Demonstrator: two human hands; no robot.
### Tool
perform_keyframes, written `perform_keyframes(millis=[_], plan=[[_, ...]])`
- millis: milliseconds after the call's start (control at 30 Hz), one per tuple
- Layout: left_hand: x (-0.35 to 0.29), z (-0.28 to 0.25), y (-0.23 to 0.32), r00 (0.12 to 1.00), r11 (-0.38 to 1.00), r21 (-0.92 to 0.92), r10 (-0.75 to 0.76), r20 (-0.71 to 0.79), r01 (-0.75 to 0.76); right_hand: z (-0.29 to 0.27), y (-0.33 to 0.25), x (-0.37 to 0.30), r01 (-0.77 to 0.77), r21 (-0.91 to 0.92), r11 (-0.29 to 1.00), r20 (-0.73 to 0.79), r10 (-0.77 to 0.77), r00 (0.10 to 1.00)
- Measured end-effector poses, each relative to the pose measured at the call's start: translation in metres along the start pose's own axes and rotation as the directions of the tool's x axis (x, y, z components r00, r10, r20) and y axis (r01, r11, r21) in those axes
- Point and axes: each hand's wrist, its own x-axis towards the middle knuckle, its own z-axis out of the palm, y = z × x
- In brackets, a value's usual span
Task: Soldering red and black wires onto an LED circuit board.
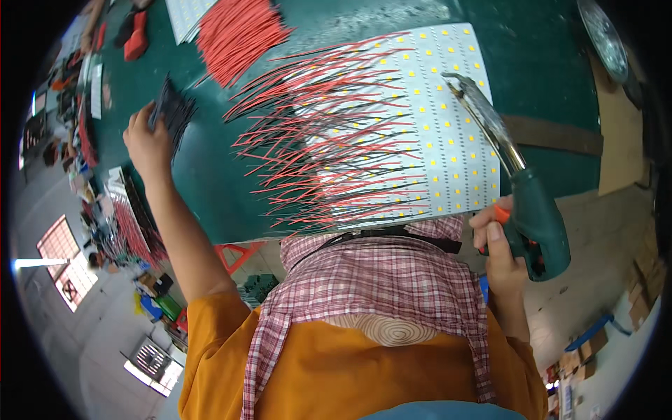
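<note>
My right hand [500, 245] is wrapped round the green handle of a soldering gun [542, 217], its orange trigger by my fingers. The gun's metal barrel slants up and left, its tip over a white LED board [458, 150] with rows of yellow LEDs. Rows of red and black wires [329, 133] stretch across the board's left part, their loose ends hanging past its left edge. To the left, my left hand [148, 143] has its fingers closed at the near side of a bundle of black wires [175, 115]; their exact grip is partly hidden.
A thick pile of red wires [238, 38] lies beyond the black bundle on the green table [210, 189], beside more white boards [187, 15]. At the far left sits a red-and-black object [136, 38]. A round metallic object [603, 40] stands at the far right. Another wired stack [129, 210] is at left.
</note>
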Motion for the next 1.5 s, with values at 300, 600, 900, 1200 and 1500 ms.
perform_keyframes(millis=[300, 600, 900, 1200, 1500], plan=[[0.007, 0.0, 0.009, 1.0, 0.99, -0.136, -0.021, 0.006, 0.022, -0.006, -0.002, -0.003, -0.001, -0.05, 0.999, 0.087, 0.005, 0.996], [0.01, -0.015, 0.015, 0.977, 0.926, -0.333, -0.206, -0.058, 0.176, -0.005, 0.002, 0.001, 0.08, -0.103, 0.991, 0.19, -0.059, 0.98], [0.019, -0.083, 0.175, 0.652, 0.629, 0.181, 0.749, 0.118, -0.756, 0.0, -0.017, 0.004, -0.071, -0.128, 0.989, 0.164, 0.092, 0.982], [0.004, -0.102, 0.211, 0.83, 0.646, -0.547, 0.525, -0.188, -0.532, 0.004, -0.019, 0.005, -0.164, -0.066, 0.984, 0.06, 0.168, 0.984], [-0.026, -0.055, 0.268, 0.784, 0.539, -0.576, 0.494, -0.375, -0.615, 0.017, -0.026, 0.011, -0.144, -0.22, 0.965, 0.046, 0.158, 0.986]])
